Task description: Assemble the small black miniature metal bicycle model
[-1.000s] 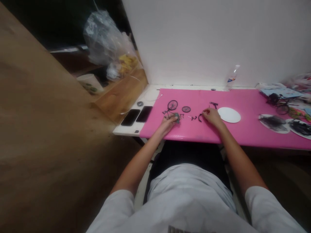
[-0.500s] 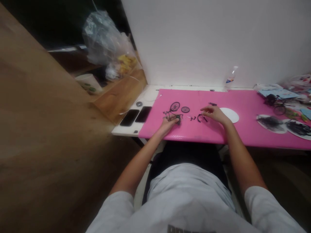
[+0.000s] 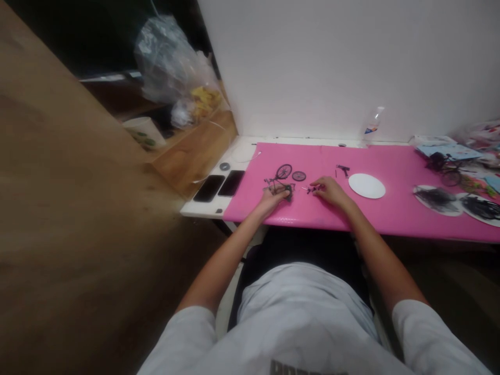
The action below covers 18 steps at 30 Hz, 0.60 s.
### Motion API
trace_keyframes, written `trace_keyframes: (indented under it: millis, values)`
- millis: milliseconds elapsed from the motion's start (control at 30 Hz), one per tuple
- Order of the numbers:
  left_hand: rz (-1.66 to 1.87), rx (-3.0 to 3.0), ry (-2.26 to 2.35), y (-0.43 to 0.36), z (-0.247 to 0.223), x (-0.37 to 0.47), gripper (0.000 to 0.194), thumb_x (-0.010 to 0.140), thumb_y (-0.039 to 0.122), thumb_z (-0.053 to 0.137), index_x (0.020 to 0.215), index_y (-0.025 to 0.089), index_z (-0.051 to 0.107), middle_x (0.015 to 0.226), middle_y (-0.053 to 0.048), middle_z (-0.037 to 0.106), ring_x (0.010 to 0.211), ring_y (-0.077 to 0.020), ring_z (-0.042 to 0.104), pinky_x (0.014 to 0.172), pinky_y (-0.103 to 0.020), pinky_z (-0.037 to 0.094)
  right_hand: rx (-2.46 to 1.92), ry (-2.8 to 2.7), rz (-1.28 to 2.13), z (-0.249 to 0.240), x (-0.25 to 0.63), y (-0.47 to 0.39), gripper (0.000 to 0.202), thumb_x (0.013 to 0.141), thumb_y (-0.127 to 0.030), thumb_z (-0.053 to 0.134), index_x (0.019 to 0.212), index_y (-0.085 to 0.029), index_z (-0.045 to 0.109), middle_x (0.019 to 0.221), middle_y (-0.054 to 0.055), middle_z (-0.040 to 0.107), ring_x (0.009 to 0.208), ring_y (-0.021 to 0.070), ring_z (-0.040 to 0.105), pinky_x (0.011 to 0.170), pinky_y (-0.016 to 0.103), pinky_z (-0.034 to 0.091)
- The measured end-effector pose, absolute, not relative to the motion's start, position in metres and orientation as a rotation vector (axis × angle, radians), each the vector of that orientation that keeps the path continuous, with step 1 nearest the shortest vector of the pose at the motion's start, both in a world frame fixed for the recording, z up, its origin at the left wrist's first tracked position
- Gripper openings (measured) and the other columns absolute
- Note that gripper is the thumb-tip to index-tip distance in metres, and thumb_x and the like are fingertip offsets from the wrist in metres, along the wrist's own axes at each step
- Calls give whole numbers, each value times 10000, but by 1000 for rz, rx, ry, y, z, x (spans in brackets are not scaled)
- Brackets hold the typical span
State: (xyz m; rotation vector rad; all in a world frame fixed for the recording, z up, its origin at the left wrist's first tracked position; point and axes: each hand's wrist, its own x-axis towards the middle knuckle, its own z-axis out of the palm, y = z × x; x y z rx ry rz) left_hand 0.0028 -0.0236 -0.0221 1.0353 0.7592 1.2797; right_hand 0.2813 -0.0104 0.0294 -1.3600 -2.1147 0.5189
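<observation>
Main change: right hand (image 3: 331, 191) has come in from beside the pistol-shaped black piece (image 3: 344, 169) to the small black parts (image 3: 311, 190) in the middle of the pink cover (image 3: 312, 216). Thumb and fingertips bunched nearly together right at them; can't tell whether anything is pinched. Curved black piece seen there half a second ago is out of sight, probably under or in that hand. Left hand (image 3: 272, 200) keeps its grip on the miniature bicycle (image 3: 278, 183), near left part of the cover, fingers closed round the frame, thumb over its near right end. Bike has turned a little: its attached wheel (image 3: 284, 172) sits farther right than a second ago, just left of the loose wheel (image 3: 299, 176). Reads as one hand steadying the bike, the other in among its loose bits.

Containers: plain white plate (image 3: 367, 186) right of the right hand. Farther right, middle plate (image 3: 449, 213) carries a blurry dark heap (image 3: 437, 198); end plate (image 3: 484, 221) carries black pieces (image 3: 481, 204), too soft to sort. Clear bottle (image 3: 374, 122) at the far edge, contents can't tell. Far left: clear plastic bag (image 3: 166, 57), yellow stuff (image 3: 205, 102) in its lower part.
</observation>
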Motion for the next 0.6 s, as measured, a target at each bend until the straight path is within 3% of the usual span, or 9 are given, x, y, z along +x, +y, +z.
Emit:
trace_keyframes:
  millis: [267,600]
  values:
    - [1286,1039,768,-26,-17,3,466,671,303,997,1044,117,788,976,-103,797,812,-193,745,779,-346,622,-1193,-2309,245,13,269,-7,269,1009,-145,626,1061,-221,879,1113,127,785,1066,292,591,1056,461,446]
    - [1285,1055,810,-24,-22,1,429,686,255,995,1042,117,798,1035,-116,800,888,-203,756,884,-375,613,-1260,-2292,112,3,258,-8,236,1035,-192,594,1035,-187,829,1259,184,719,1225,363,526,1102,545,442]
